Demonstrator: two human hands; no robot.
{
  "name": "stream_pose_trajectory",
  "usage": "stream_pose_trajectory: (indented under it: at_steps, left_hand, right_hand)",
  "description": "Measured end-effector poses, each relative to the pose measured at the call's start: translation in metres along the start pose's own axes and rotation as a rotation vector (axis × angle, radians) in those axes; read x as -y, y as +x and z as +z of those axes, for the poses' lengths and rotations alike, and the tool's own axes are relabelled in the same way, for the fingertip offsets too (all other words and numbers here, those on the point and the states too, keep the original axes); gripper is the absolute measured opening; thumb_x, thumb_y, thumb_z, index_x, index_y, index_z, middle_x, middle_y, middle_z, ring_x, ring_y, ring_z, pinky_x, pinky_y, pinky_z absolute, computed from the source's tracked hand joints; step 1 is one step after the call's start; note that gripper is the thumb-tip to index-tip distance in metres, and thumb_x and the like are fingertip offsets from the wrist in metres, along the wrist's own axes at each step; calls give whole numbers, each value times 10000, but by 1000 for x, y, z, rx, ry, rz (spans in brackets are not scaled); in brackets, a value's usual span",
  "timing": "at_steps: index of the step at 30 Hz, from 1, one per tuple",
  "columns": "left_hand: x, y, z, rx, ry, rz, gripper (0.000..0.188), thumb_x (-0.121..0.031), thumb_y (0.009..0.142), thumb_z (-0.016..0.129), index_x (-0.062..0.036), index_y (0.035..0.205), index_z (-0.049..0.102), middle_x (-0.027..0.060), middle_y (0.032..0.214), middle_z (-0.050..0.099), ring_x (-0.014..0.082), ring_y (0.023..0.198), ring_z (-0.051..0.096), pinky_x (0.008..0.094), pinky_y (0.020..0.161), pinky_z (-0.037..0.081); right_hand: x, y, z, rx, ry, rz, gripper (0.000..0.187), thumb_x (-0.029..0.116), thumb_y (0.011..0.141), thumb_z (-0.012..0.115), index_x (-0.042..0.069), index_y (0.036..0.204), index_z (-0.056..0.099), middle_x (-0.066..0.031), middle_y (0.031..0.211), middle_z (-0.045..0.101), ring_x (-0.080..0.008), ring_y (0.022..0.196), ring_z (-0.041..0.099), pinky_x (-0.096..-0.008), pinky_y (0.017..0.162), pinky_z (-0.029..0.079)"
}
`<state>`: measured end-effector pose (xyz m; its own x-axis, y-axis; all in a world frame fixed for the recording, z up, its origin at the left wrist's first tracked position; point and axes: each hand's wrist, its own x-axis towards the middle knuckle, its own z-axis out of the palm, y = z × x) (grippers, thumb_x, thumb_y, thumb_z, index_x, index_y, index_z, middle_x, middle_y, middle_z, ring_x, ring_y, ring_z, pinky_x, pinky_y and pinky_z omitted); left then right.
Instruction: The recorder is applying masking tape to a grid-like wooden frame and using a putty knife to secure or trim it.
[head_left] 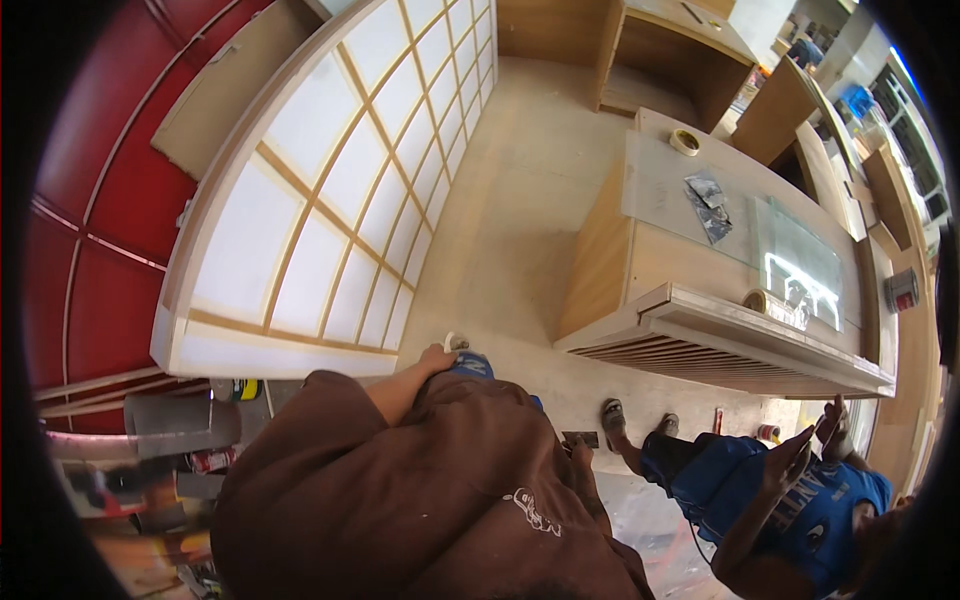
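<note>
Packages: a cylindrical can (pixel 901 290) with a red-and-white label stands at the far right edge. A smaller can (pixel 212 460) with a red label lies lower left. No screens or signs visible.

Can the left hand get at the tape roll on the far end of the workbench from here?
Probably not. The left hand hangs low by the thigh, and the tape roll lies across open floor at the workbench's far end.

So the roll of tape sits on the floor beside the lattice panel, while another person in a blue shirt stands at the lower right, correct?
Not quite. The head view shows the roll of tape on the wooden workbench, across the floor from the lattice panel. The person in the blue shirt is at the lower right, as stated.
</note>
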<state>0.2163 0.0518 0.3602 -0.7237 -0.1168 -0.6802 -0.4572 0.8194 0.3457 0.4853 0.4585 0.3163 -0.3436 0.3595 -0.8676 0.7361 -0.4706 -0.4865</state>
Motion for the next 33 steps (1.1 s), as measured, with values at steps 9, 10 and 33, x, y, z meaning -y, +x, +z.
stream_pose_trajectory:
  at_steps: [9, 10, 33]
  left_hand:
    - [-22, -23, -2, -52, 32, 76, 633, -477, 866, 736, 62, 1197, 728, 321, 1246, 708, 456, 1196, 685, 493, 1036, 544]
    - [-22, -24, 0, -68, 14, 62, 626, -467, 870, 734, 61, 1204, 726, 320, 1245, 710, 455, 1196, 685, 492, 1041, 541]
    - [76, -64, -33, -87, 95, -69, 755, -529, 876, 699, 117, 1267, 668, 369, 1296, 671, 472, 1255, 653, 494, 1076, 521]
  right_hand:
    - [-8, -12, -26, -10, -91, 49, 394, 390, 1059, 568, 47, 1214, 684, -107, 958, 783, -243, 703, 712, -377, 609, 531]
    - [-15, -12, -30, -41, -143, 65, 398, 389, 1060, 557, 43, 1188, 705, -115, 970, 787, -246, 727, 725, -386, 631, 550]
    - [-42, 52, -16, 83, 3, 77, 371, 423, 1077, 563, 81, 1156, 686, -98, 899, 770, -230, 599, 680, -355, 527, 482]
